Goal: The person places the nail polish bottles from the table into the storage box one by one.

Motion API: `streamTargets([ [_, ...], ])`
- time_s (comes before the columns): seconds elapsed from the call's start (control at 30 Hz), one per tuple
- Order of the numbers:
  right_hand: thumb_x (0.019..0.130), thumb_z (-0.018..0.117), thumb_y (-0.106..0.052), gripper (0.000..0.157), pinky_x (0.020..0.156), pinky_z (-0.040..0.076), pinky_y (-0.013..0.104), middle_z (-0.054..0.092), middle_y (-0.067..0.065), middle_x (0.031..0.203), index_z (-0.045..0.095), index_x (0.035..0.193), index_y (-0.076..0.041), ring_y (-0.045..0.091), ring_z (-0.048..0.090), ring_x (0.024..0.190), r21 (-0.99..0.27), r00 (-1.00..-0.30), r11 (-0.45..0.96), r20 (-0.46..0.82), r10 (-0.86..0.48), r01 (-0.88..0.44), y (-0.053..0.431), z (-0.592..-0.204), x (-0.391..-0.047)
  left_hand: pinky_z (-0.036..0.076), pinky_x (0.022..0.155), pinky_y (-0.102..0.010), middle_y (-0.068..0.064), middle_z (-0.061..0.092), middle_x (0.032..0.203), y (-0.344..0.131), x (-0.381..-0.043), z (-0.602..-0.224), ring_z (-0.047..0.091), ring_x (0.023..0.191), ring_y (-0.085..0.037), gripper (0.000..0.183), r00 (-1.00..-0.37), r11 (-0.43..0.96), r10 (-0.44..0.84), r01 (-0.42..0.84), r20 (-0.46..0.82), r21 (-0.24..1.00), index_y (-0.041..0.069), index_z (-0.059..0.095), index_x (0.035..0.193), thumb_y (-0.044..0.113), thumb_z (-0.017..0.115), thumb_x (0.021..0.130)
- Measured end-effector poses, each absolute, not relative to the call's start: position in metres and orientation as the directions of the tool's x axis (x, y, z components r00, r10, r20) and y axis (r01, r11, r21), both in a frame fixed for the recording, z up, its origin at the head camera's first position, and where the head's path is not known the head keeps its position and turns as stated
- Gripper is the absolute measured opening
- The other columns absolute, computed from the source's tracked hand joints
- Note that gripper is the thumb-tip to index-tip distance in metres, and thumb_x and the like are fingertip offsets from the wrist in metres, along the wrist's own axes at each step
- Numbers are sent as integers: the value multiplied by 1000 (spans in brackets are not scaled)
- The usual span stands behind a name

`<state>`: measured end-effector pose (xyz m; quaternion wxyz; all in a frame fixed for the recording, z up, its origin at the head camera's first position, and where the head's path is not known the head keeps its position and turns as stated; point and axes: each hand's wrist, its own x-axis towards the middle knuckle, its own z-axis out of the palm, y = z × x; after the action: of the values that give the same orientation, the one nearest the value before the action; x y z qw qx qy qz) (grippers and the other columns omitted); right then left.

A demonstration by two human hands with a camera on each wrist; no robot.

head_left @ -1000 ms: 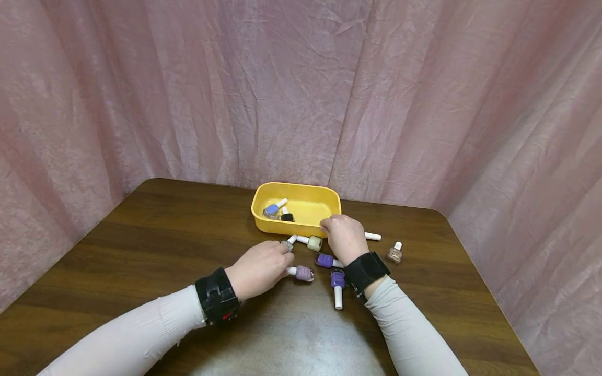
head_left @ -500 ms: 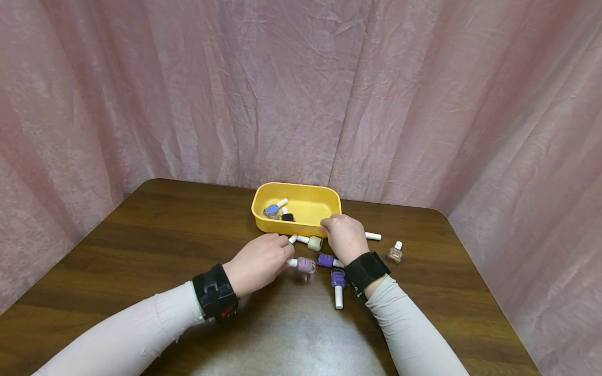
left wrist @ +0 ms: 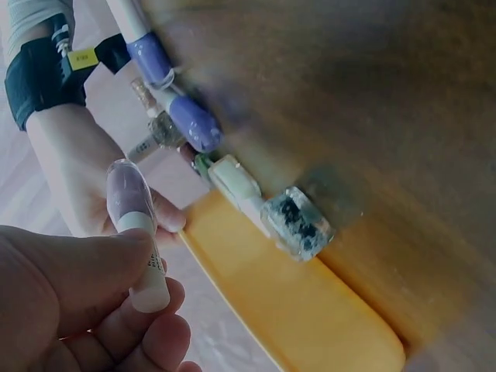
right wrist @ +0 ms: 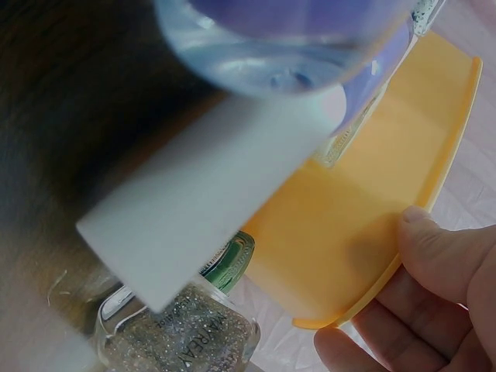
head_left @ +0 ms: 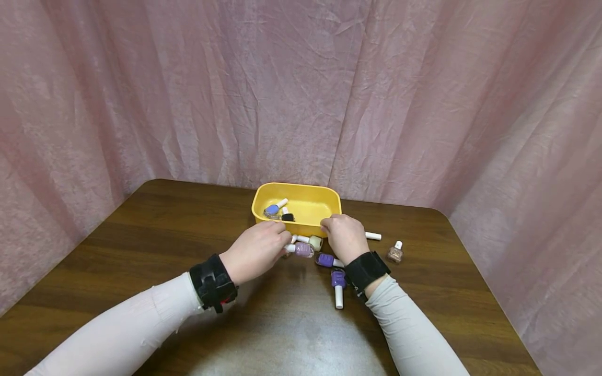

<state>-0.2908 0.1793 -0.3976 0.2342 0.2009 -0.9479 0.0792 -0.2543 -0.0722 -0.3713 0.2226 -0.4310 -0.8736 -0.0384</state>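
Note:
My left hand (head_left: 258, 250) pinches a lilac nail polish bottle (head_left: 304, 250) by its white cap, thumb against fingers. The bottle (left wrist: 128, 190) is held up off the table, in front of the yellow bin (head_left: 296, 184). With thumb and fingers on either side, my right hand (head_left: 345, 237) grips the bin's front right rim, as the right wrist view shows on the yellow wall (right wrist: 372, 170). A cream nail polish bottle (head_left: 315, 243) lies against the bin's front. Beside it is a clear bottle with dark flakes (left wrist: 298, 225), mostly behind my left hand in the head view.
Two purple nail polish bottles, one sideways (head_left: 324, 259) and one pointing at me (head_left: 338, 278), lie near my right wrist. A glitter bottle (head_left: 395, 254) is at the right. Inside the bin are a blue bottle (head_left: 271, 210), a black one (head_left: 288, 217) and a glittery one.
My left hand has lifted the lilac bottle off the table and moved it forward, toward the bin. The right hand has stayed on the rim.

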Motion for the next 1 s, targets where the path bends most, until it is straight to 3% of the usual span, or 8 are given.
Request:
streamTargets([
  [0.23, 100, 82, -12, 13, 68, 58, 49, 70, 3, 78, 80, 87, -15, 26, 71, 75, -60, -818, 910, 464, -340, -411, 180, -398, -292, 55, 79, -35, -2, 64, 90, -71, -262, -361, 60, 84, -21, 17, -566, 661, 710, 741, 419, -119, 10, 74, 97, 14, 91, 93],
  [0.5, 99, 82, -11, 14, 67, 57, 49, 70, 3, 77, 80, 86, -14, 27, 72, 74, -59, -807, 904, 479, -346, -423, 180, -398, -292, 55, 77, -38, -4, 63, 89, -70, -273, -354, 62, 84, -25, 18, -554, 666, 686, 739, 471, -103, 8, 69, 93, 12, 87, 96],
  [0.8, 100, 82, -12, 11, 69, 59, 50, 73, 4, 80, 82, 90, -14, 27, 73, 76, -73, -813, 904, 472, -341, -421, 180, -398, -291, 57, 81, -39, -5, 66, 94, -68, -286, -351, 63, 86, -25, 19, -610, 705, 656, 705, 444, -74, 5, 73, 100, 15, 89, 96],
  [1.0, 100, 82, -12, 10, 69, 59, 50, 73, 4, 80, 82, 90, -14, 27, 72, 77, -64, -813, 906, 470, -343, -419, 180, -398, -291, 55, 76, -40, -5, 63, 91, -68, -295, -350, 61, 83, -27, 18, -620, 719, 641, 691, 453, -73, 5, 72, 100, 15, 87, 98],
])
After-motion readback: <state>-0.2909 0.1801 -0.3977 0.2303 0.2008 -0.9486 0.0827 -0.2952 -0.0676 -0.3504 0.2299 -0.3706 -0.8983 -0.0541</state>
